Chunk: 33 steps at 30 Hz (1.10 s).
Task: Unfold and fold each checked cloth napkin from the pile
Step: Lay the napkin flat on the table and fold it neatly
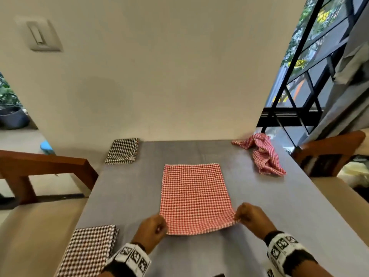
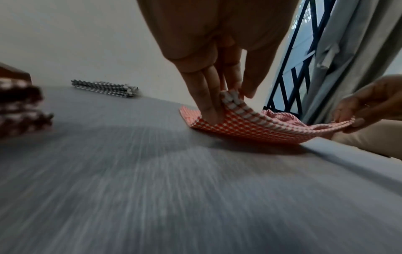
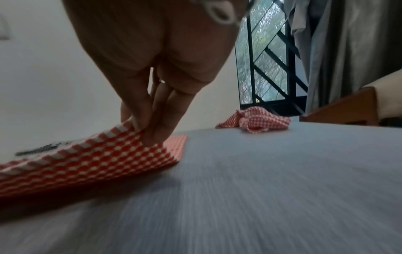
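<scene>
A red checked napkin (image 1: 193, 196) lies flat as a folded rectangle in the middle of the grey table (image 1: 127, 188). My left hand (image 1: 157, 226) pinches its near left corner, and my right hand (image 1: 242, 215) pinches its near right corner. Both near corners are lifted a little off the table. In the left wrist view my left hand (image 2: 219, 103) grips the doubled edge of the napkin (image 2: 250, 127), with the right hand (image 2: 356, 118) holding the other end. The right wrist view shows my right hand (image 3: 145, 132) pinching the napkin (image 3: 97, 159).
A crumpled red checked napkin (image 1: 263, 154) lies at the far right. A folded black checked napkin (image 1: 122, 151) sits far left. A folded brown checked napkin (image 1: 89, 250) lies near left. Wooden chairs (image 1: 40, 166) flank the table. A wall stands behind.
</scene>
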Available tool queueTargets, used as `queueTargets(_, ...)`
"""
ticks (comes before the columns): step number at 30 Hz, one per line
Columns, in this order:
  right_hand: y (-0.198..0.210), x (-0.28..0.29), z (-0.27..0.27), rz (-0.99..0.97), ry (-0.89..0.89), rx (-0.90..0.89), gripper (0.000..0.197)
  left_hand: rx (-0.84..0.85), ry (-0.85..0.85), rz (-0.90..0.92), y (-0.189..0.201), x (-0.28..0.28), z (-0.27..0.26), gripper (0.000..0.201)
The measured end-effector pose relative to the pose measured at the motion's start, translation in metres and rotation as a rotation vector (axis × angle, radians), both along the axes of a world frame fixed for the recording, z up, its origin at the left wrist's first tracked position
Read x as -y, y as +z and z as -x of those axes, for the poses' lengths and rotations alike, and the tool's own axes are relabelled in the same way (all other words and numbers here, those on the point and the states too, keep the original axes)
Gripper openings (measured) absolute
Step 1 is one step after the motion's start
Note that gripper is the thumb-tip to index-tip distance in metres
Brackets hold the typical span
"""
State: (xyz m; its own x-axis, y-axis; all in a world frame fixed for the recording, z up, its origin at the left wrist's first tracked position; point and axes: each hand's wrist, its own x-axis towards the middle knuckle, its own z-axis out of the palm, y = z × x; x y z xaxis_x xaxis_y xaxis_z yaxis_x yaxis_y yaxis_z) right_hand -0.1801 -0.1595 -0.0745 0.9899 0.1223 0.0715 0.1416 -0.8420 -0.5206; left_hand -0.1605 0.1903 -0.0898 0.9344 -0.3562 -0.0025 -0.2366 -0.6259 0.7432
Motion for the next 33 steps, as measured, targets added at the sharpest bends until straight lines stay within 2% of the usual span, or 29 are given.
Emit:
queueTargets(3,-0.031,0.000,0.041,-0.003,0.047,-0.103,0.032,-0.031,-0.040,-0.143,-0.023,-0.007,0.033,0.024)
queueTargets(6,-0.037,0.000,0.069,0.065,0.026,-0.192,0.029,-0.053,-0.097,-0.376,-0.026,-0.015,0.052,0.027)
queueTargets(8,-0.029,-0.007,0.073,0.113,-0.074,-0.138,0.032,0.102,-0.090,-0.488,-0.018,-0.011,0.049,0.022)
queueTargets(10,-0.014,-0.031,0.064,0.198,-0.049,-0.054,0.039,0.213,-0.148,-0.517,-0.007,0.000,0.040,0.014)
queueTargets(12,-0.011,-0.076,0.049,0.234,0.132,-0.051,0.037,0.144,-0.257,-0.603,-0.006,0.015,0.025,0.040)
queueTargets(14,-0.023,-0.120,0.035,0.299,0.400,-0.184,0.040,0.070,-0.265,-0.674,-0.009,0.028,0.012,0.065)
queueTargets(16,-0.034,-0.147,0.017,0.362,0.570,-0.268,0.049,0.044,-0.292,-0.752,-0.004,0.035,0.002,0.073)
queueTargets(17,-0.035,-0.148,0.006,0.381,0.569,-0.328,0.052,0.028,-0.327,-0.778,-0.001,0.037,-0.003,0.074)
queueTargets(21,-0.030,-0.096,-0.031,0.385,0.339,-0.439,0.061,-0.016,-0.394,-0.774,0.001,0.033,-0.014,0.066)
queueTargets(24,-0.026,-0.040,-0.053,0.374,0.051,-0.508,0.093,0.000,-0.405,-0.770,0.001,0.034,-0.025,0.059)
queueTargets(26,-0.024,-0.029,-0.064,0.421,-0.075,-0.544,0.082,0.047,-0.410,-0.753,-0.001,0.035,-0.041,0.050)
queueTargets(27,-0.021,-0.037,-0.068,0.417,-0.077,-0.521,0.076,0.055,-0.389,-0.736,-0.001,0.038,-0.050,0.051)
queueTargets(29,-0.021,-0.073,-0.071,0.392,0.083,-0.423,0.072,0.132,-0.346,-0.694,-0.003,0.046,-0.069,0.059)
queueTargets(31,-0.026,-0.115,-0.071,0.367,0.349,-0.342,0.071,0.104,-0.305,-0.682,0.000,0.052,-0.086,0.063)
queueTargets(33,-0.034,-0.137,-0.070,0.401,0.530,-0.395,0.070,0.103,-0.297,-0.709,-0.003,0.048,-0.094,0.065)
